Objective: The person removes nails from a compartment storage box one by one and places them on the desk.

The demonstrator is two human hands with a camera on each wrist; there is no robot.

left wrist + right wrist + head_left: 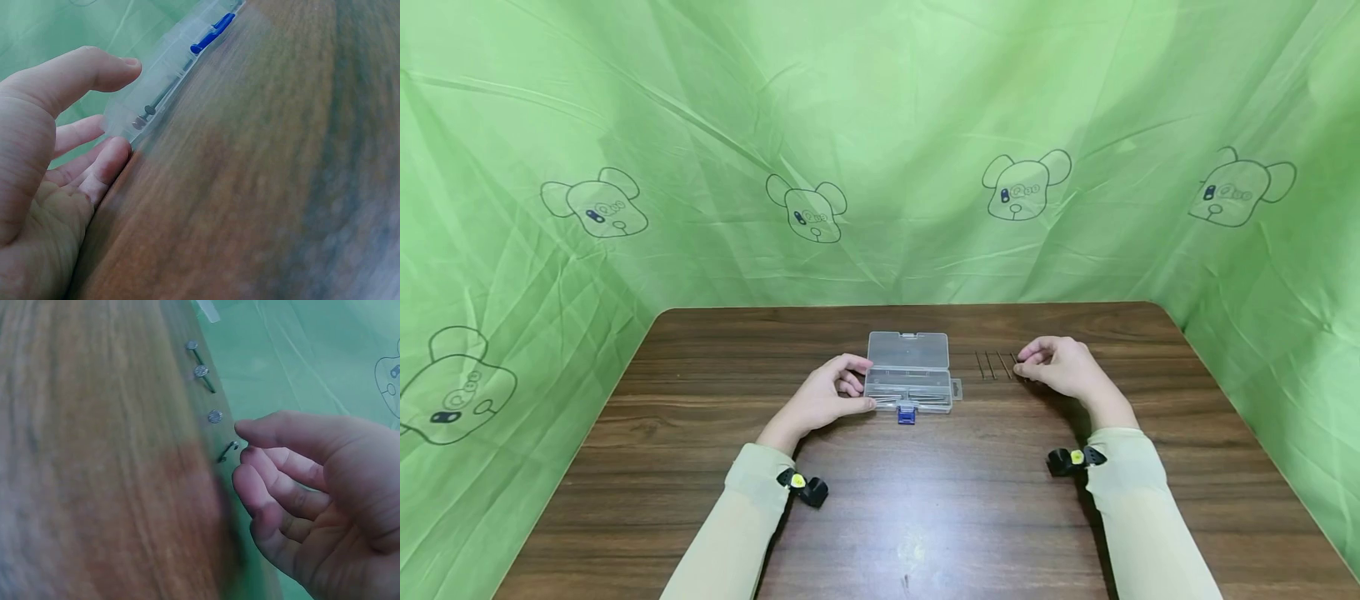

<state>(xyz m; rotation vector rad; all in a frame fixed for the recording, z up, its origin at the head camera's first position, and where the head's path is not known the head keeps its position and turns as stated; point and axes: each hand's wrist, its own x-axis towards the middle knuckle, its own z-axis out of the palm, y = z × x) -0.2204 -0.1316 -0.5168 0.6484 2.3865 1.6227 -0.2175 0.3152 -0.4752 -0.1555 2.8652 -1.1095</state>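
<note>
A clear plastic box point(908, 380) stands on the table with its lid point(908, 350) raised at the back and a blue latch point(907, 415) at the front. Several nails point(891, 398) lie in its front part. My left hand point(823, 393) holds the box's left end, fingers toward the back, thumb at the front corner. To the right of the box, a short row of nails point(991, 365) lies on the wood. My right hand point(1063, 367) is at the row's right end, its loosely curled fingertips close beside the rightmost nail point(229, 452); thumb and forefinger look apart.
A brown wood-grain table point(917, 500) lies under everything, its back edge behind the box. Green cloth point(910, 125) with line-drawn bear heads surrounds the back and sides. A clear hanging tab point(957, 389) sticks out from the box's right side.
</note>
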